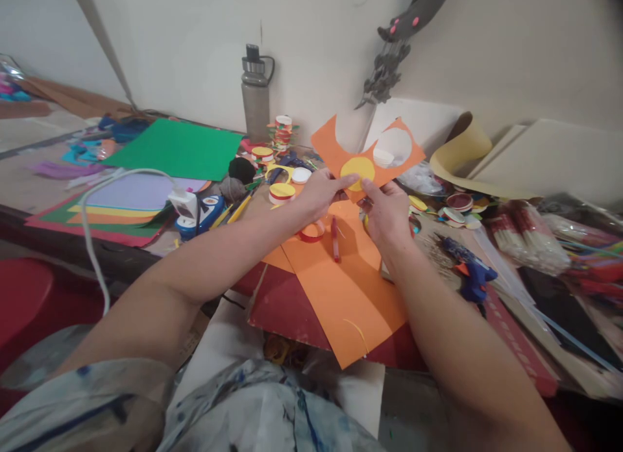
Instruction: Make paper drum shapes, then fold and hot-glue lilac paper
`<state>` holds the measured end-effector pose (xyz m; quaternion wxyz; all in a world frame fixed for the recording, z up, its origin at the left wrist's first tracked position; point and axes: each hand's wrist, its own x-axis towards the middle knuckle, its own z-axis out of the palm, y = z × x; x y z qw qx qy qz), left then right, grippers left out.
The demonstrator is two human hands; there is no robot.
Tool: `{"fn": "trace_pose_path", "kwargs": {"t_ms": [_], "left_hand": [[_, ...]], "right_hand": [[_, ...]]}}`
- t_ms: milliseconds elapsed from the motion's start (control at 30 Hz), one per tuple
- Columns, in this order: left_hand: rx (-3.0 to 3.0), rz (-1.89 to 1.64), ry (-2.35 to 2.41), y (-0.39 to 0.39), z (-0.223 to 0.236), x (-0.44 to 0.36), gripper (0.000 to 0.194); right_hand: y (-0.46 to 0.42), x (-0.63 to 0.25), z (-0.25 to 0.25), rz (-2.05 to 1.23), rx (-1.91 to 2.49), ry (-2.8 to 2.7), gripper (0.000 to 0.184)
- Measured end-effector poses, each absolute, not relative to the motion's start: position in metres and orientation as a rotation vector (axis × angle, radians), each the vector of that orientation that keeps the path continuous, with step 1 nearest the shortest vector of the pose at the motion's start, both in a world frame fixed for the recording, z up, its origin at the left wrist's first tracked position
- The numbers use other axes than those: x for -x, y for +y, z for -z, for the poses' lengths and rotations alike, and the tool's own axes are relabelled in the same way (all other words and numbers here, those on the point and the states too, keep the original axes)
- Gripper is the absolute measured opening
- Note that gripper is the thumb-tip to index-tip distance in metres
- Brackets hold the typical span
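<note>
Well, at the far left of the table a bright green sheet (180,147) lies flat, and nearer the front a fanned pile of coloured paper (102,225) shows purple, yellow, orange, green and red edges. A white cable (86,234) arches over that pile to a white plug (185,204), set at a blue power block (200,219). Just right of these sit a black ball of yarn (241,171) and a grey one, with a grey bottle (256,108) upright behind them near the wall. Next comes a small round box (281,192) with a yellow top and a red-and-white side.

The left hand (318,195) reaches in here, thumb in front and fingers behind, closed in a pinch on the left part of an orange cut-out (328,143). This paper is held up above the table, with round pieces cut away. A yellow disc (357,169) lies against its face, the left thumb pressing on it. Below, a red pen (335,241) rests on a long orange sheet (350,296).

The right hand (392,212) pinches the cut-out's lower edge, its thumb at the disc's rim and its fingers curled behind. Farther right lie a blue glue gun (472,273) and, beyond it, clear bags of red-and-white sticks (530,238). A curved tan sheet (462,147) stands behind them, near pale boards (549,156) leaning on the wall.
</note>
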<state>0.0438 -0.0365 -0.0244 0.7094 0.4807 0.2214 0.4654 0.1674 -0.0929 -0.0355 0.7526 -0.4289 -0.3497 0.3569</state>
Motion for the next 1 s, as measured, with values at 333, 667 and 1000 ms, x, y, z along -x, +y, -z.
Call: {"fn": "trace_pose_path", "kwargs": {"t_ms": [333,667,1000], "left_hand": [[-1.025,-1.054,0.444,-0.038,0.025,-0.044,0.036],[-0.869,-1.108,0.513,-0.021,0.013,-0.041,0.028],[-0.772,-1.292,0.526,0.013,-0.007,-0.007,0.034]], "right_hand": [[-0.091,-0.170,0.039,-0.761,0.906,-0.811,0.036],[-0.087,-0.188,0.031,-0.718,1.010,-0.924,0.039],[-0.098,-0.236,0.013,0.140,1.567,-1.358,0.017]]}}
